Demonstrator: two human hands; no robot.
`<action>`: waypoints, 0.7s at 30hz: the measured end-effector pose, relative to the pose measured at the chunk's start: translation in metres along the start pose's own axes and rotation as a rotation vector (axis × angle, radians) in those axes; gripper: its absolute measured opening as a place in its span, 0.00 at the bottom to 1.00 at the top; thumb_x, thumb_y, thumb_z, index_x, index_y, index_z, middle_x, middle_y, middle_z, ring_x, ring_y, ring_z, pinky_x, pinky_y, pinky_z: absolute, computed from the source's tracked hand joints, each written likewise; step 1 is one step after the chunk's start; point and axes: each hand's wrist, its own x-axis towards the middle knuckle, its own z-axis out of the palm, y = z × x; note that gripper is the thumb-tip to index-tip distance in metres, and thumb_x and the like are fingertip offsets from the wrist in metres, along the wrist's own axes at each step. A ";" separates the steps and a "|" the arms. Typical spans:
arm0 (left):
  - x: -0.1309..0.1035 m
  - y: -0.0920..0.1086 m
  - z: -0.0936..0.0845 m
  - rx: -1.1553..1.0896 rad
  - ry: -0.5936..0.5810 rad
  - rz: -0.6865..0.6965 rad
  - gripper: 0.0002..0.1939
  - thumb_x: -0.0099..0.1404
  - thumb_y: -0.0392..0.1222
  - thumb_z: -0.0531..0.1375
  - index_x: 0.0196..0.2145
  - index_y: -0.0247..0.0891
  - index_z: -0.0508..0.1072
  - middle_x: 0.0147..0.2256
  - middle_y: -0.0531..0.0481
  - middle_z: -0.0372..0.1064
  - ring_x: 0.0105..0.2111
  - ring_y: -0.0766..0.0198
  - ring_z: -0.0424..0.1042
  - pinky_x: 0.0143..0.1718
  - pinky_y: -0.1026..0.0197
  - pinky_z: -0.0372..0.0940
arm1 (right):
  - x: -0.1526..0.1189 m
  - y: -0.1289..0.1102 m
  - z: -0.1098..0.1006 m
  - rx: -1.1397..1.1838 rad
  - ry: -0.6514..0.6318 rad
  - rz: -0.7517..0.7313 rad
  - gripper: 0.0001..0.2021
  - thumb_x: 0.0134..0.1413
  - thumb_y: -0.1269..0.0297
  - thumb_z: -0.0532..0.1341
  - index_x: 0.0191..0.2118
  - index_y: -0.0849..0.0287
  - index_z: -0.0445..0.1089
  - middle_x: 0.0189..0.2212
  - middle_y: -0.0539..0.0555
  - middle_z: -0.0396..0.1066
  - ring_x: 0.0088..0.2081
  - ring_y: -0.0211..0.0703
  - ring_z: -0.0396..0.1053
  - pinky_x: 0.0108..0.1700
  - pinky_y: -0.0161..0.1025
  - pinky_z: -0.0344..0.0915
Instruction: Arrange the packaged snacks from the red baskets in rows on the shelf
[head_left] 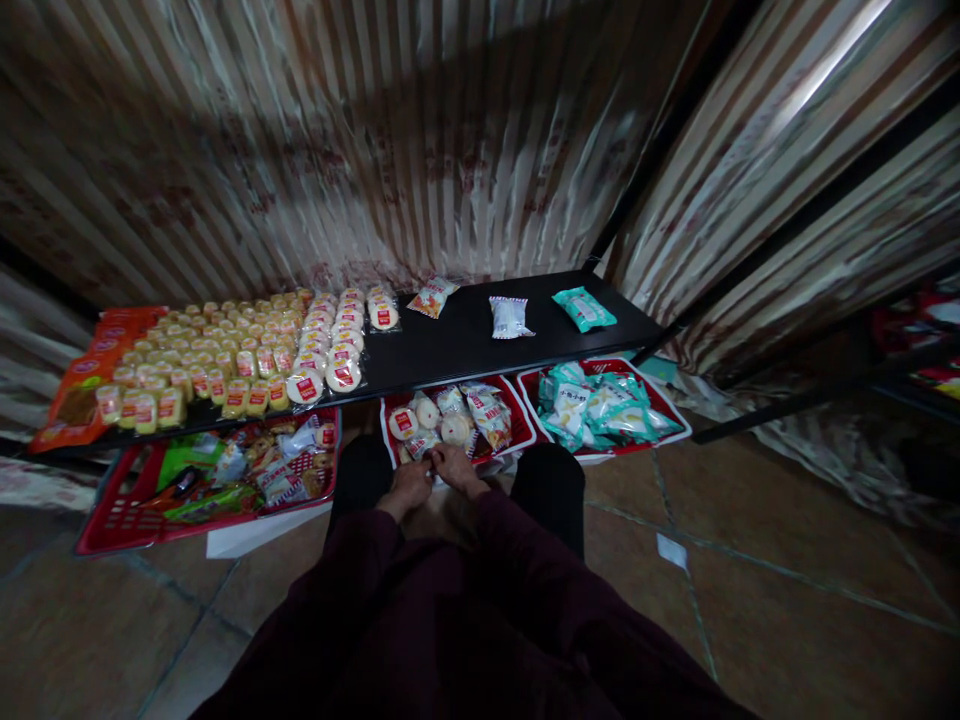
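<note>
Red basket (525, 432) under black shelf (465, 340)

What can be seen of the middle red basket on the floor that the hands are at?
The middle red basket sits on the tiled floor, partly under the black shelf's front edge. It looks like red plastic, shallow, its rim showing at the right. It holds round pale snacks in clear wrappers with red labels. The left hand and right hand meet at its near edge.
</note>
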 end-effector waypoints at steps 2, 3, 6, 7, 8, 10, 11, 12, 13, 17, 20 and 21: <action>-0.001 -0.001 -0.003 0.004 -0.015 -0.007 0.18 0.63 0.37 0.52 0.50 0.42 0.69 0.52 0.45 0.69 0.52 0.59 0.67 0.52 0.60 0.60 | 0.000 -0.002 -0.002 -0.018 -0.022 -0.002 0.14 0.61 0.68 0.51 0.41 0.61 0.74 0.41 0.59 0.76 0.42 0.42 0.71 0.42 0.33 0.60; -0.001 -0.002 -0.004 0.003 -0.025 -0.009 0.17 0.63 0.38 0.52 0.50 0.43 0.69 0.52 0.46 0.69 0.52 0.59 0.67 0.51 0.61 0.60 | -0.001 -0.003 -0.002 -0.026 -0.033 -0.003 0.14 0.60 0.68 0.51 0.41 0.61 0.74 0.41 0.59 0.76 0.42 0.42 0.71 0.42 0.33 0.60; -0.003 -0.005 -0.006 0.001 -0.063 -0.015 0.16 0.61 0.40 0.54 0.47 0.44 0.71 0.49 0.48 0.71 0.50 0.58 0.69 0.49 0.60 0.63 | -0.004 -0.004 -0.001 -0.046 -0.070 0.005 0.13 0.58 0.69 0.53 0.40 0.61 0.75 0.40 0.59 0.76 0.41 0.43 0.72 0.40 0.33 0.60; -0.004 -0.005 -0.006 0.001 -0.075 -0.015 0.16 0.60 0.40 0.55 0.46 0.44 0.72 0.48 0.48 0.72 0.49 0.58 0.70 0.48 0.60 0.63 | -0.005 -0.004 -0.001 -0.051 -0.081 0.010 0.12 0.57 0.69 0.54 0.40 0.61 0.75 0.39 0.60 0.77 0.40 0.43 0.72 0.39 0.34 0.60; -0.004 -0.006 -0.007 -0.001 -0.085 -0.014 0.15 0.59 0.39 0.56 0.45 0.44 0.72 0.47 0.48 0.72 0.48 0.57 0.70 0.47 0.60 0.64 | -0.006 -0.005 0.000 -0.055 -0.088 0.016 0.12 0.57 0.69 0.54 0.39 0.61 0.75 0.39 0.60 0.77 0.40 0.44 0.73 0.39 0.34 0.60; -0.005 -0.006 -0.007 -0.007 -0.091 -0.012 0.16 0.58 0.38 0.56 0.44 0.44 0.73 0.47 0.48 0.72 0.48 0.56 0.70 0.47 0.60 0.64 | -0.005 -0.005 0.000 -0.057 -0.090 0.029 0.13 0.57 0.69 0.54 0.39 0.62 0.75 0.39 0.60 0.77 0.40 0.44 0.73 0.39 0.34 0.61; -0.005 -0.006 -0.006 -0.011 -0.090 -0.013 0.16 0.58 0.38 0.56 0.44 0.43 0.72 0.48 0.47 0.71 0.49 0.56 0.70 0.47 0.59 0.64 | -0.005 -0.005 0.000 -0.056 -0.088 0.037 0.13 0.57 0.69 0.53 0.40 0.62 0.75 0.39 0.60 0.77 0.40 0.44 0.73 0.39 0.34 0.61; -0.006 -0.006 -0.006 -0.015 -0.087 -0.014 0.16 0.58 0.37 0.55 0.44 0.42 0.72 0.48 0.46 0.71 0.49 0.56 0.69 0.48 0.59 0.63 | -0.003 -0.004 0.000 -0.054 -0.085 0.043 0.13 0.57 0.69 0.53 0.40 0.62 0.75 0.39 0.60 0.77 0.40 0.44 0.73 0.39 0.34 0.61; -0.006 -0.005 -0.006 -0.020 -0.084 -0.015 0.16 0.58 0.37 0.55 0.45 0.42 0.72 0.49 0.45 0.71 0.50 0.56 0.69 0.49 0.59 0.62 | -0.002 -0.004 0.000 -0.052 -0.084 0.048 0.13 0.57 0.68 0.53 0.39 0.61 0.75 0.39 0.60 0.77 0.40 0.44 0.73 0.39 0.34 0.61; -0.008 -0.006 -0.003 -0.050 -0.075 -0.012 0.18 0.57 0.36 0.56 0.47 0.40 0.71 0.50 0.44 0.70 0.51 0.55 0.68 0.51 0.58 0.61 | 0.002 -0.004 0.003 -0.041 -0.075 0.063 0.12 0.55 0.67 0.55 0.38 0.60 0.76 0.38 0.60 0.77 0.40 0.47 0.74 0.39 0.36 0.63; -0.008 -0.007 -0.003 -0.079 -0.068 -0.006 0.18 0.56 0.36 0.56 0.46 0.41 0.71 0.50 0.45 0.70 0.50 0.55 0.69 0.50 0.59 0.61 | 0.002 -0.004 0.006 -0.017 -0.046 0.067 0.12 0.54 0.69 0.55 0.36 0.62 0.77 0.36 0.62 0.77 0.39 0.49 0.74 0.40 0.37 0.64; -0.008 -0.006 -0.003 -0.089 -0.064 -0.003 0.18 0.56 0.36 0.57 0.45 0.41 0.72 0.49 0.45 0.71 0.50 0.55 0.69 0.50 0.59 0.61 | 0.000 -0.004 0.007 -0.003 -0.032 0.061 0.12 0.54 0.70 0.55 0.35 0.62 0.77 0.36 0.63 0.77 0.38 0.49 0.74 0.40 0.38 0.64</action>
